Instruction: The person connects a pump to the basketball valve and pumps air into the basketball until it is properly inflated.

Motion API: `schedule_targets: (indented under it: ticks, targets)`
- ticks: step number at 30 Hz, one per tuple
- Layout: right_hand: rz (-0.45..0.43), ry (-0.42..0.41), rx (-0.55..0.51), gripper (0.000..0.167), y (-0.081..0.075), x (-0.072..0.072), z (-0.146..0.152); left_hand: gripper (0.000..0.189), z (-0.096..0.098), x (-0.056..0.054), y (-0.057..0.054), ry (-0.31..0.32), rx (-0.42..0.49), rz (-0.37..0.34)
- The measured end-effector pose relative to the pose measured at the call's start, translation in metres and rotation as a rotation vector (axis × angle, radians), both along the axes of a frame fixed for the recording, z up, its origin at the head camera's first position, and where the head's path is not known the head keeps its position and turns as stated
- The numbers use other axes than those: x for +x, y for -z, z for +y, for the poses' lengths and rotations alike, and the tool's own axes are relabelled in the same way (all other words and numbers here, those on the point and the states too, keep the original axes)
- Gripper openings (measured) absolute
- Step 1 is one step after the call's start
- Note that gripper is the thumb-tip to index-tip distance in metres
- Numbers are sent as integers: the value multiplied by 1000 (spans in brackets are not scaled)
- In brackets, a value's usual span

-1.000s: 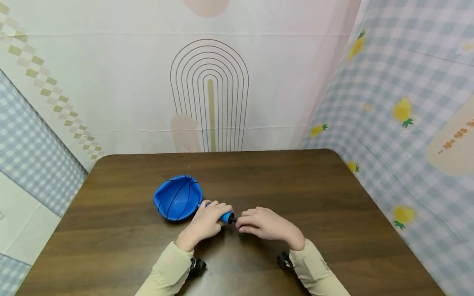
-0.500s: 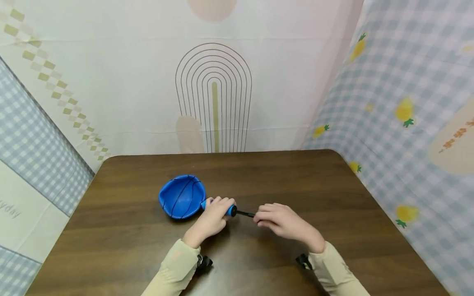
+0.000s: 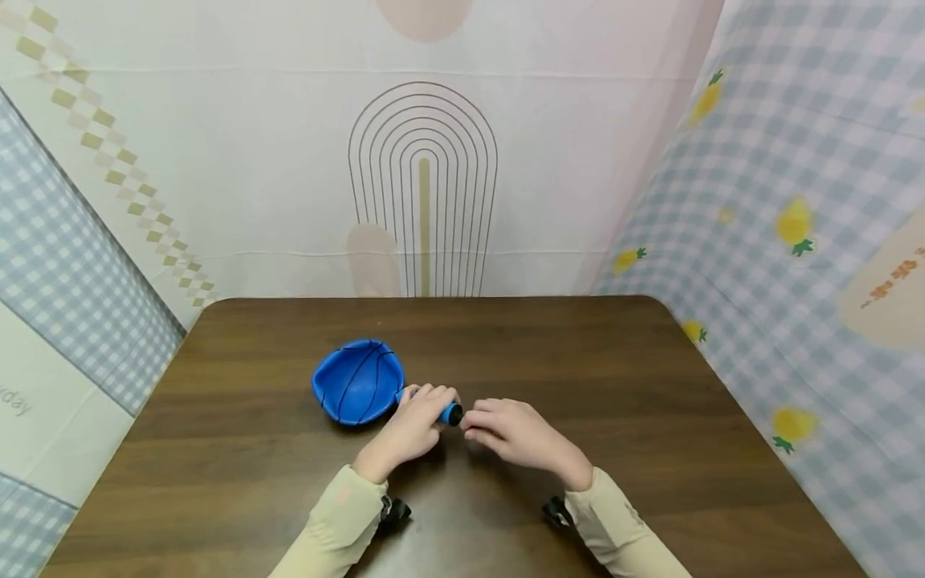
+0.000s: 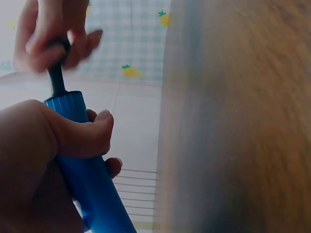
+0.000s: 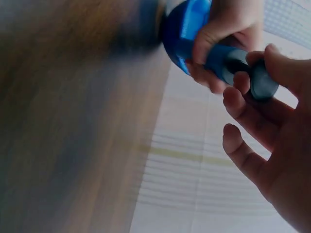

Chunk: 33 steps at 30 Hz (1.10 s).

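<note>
A partly collapsed blue basketball (image 3: 357,384) with black lines lies on the table, its top sunk in like a bowl. Beside it my left hand (image 3: 410,424) grips the blue barrel of a hand pump (image 4: 92,187), thumb and fingers wrapped around it. The pump's far end points at the ball's side; the exact joint is hidden behind the hand. My right hand (image 3: 515,433) holds the black plunger handle (image 5: 264,80) between thumb and fingers, close to the barrel's end. In the left wrist view, a short stretch of black rod (image 4: 57,80) shows between handle and barrel.
The brown wooden table (image 3: 614,369) extends around both hands. A patterned white cloth (image 3: 275,177) hangs behind it, and a blue checked cloth (image 3: 751,281) hangs along the right side.
My right hand first drew the plunger out to the right, baring the black rod, then pushed it back toward the barrel. The left hand and ball stay nearly in place.
</note>
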State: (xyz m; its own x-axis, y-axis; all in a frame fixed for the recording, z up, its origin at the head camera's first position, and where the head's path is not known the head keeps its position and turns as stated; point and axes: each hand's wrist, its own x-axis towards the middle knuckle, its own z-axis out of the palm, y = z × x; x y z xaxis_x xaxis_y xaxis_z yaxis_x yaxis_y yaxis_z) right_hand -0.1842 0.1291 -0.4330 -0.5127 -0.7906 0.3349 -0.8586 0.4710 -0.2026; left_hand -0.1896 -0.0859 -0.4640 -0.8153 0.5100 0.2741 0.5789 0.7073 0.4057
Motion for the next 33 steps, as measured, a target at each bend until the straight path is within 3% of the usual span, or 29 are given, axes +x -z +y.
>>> schedule_targets:
  ticks: [4,11,18,25,33]
  targets:
    - [-41,-8,-39,9,-10,13,23,24,-3,-3,2,-11,26,-40]
    - [50,-35,-78,3,-23,23,51,24,-2,-5,2,-22,47,-64]
    - [75,26,-90,3,-6,9,17,22,3,-1,-1,-10,23,-4]
    - [53,5,-39,2,3,-9,-12,27,4,-1,-1,-11,7,24]
    - [15,26,-10,6,2,5,2,26,0,-2,5,0,-5,7]
